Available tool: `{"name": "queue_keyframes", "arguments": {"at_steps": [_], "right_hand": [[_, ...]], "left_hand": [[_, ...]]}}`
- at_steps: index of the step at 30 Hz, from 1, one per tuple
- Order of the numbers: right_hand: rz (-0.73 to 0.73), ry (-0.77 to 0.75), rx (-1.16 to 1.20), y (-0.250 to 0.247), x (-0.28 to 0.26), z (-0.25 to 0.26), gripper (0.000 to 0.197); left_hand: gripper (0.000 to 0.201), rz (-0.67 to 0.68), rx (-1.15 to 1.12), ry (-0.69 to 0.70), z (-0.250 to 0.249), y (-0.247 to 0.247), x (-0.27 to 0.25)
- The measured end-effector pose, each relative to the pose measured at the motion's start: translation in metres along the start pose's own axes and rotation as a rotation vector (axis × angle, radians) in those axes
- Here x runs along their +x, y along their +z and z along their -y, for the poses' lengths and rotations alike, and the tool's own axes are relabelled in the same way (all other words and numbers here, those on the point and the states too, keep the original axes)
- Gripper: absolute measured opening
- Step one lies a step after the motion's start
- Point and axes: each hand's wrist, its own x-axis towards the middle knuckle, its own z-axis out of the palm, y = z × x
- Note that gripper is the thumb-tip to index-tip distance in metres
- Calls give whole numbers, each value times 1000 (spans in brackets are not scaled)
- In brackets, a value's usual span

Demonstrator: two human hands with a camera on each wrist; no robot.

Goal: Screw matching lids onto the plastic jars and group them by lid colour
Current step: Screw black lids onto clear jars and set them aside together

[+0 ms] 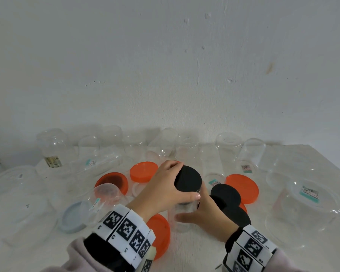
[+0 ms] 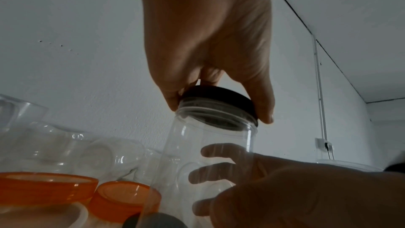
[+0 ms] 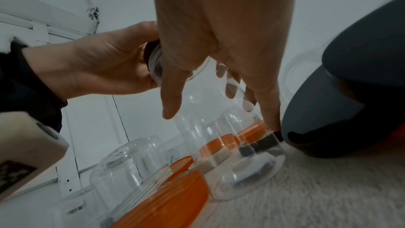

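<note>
A clear plastic jar (image 1: 182, 224) stands upright on the table near the front centre, with a black lid (image 1: 191, 178) on its mouth. My left hand (image 1: 182, 181) grips that lid from above, thumb on the near rim and fingers curled over the far rim. My right hand (image 1: 188, 211) wraps round the jar's body, thumb in front and fingers behind. In the left wrist view the black lid (image 2: 219, 98) sits on the threaded neck of the jar (image 2: 208, 145). The right wrist view shows the jar (image 3: 241, 162) with its base on the table.
Two loose black lids (image 1: 225, 194) lie just right of the jar. Orange lids (image 1: 242, 187) (image 1: 143, 171) (image 1: 159, 232) lie around it, and a grey lid (image 1: 73, 217) lies to the left. Several clear jars (image 1: 53, 148) line the back wall. A wide clear tub (image 1: 306, 211) stands at the right.
</note>
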Motion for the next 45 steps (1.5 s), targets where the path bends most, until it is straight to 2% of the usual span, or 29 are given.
{"name": "queue_keyframes", "arguments": {"at_steps": [7, 11, 19, 22, 25, 27, 29, 31, 32, 34, 36, 40, 45], "right_hand": [[19, 28, -17, -2, -1, 1, 98], [19, 29, -32, -2, -1, 1, 90], [15, 39, -70, -2, 1, -1, 92], [73, 80, -138, -10, 2, 3, 96], [157, 147, -203, -29, 0, 17, 106], [164, 138, -180, -46, -3, 30, 99], [126, 69, -188, -60, -1, 49, 80], [78, -18, -213, -67, 5, 69, 62], [63, -52, -231, -67, 10, 79, 55], [100, -101, -315, -61, 18, 100, 41], [230, -122, -506, -53, 25, 116, 46], [459, -115, -981, -37, 34, 133, 72], [539, -52, -1195, -25, 42, 145, 67]], "left_hand": [[96, -36, -65, -27, 1, 2, -4], [97, -16, -28, -7, 0, 2, -2], [97, -26, -32, -15, -3, 1, -5], [101, 8, -53, -35, -2, 0, -6], [115, 44, -192, -59, 7, 2, -9], [124, 55, -353, -97, 18, 4, -12], [131, 84, -477, -133, 28, 8, -16], [129, 112, -552, -141, 34, 16, -19], [121, 109, -594, -136, 36, 20, -19], [98, 72, -653, -112, 39, 29, -18], [84, 33, -665, -113, 40, 34, -17], [81, 32, -670, -109, 42, 36, -18], [79, 34, -655, -121, 44, 36, -19]]}}
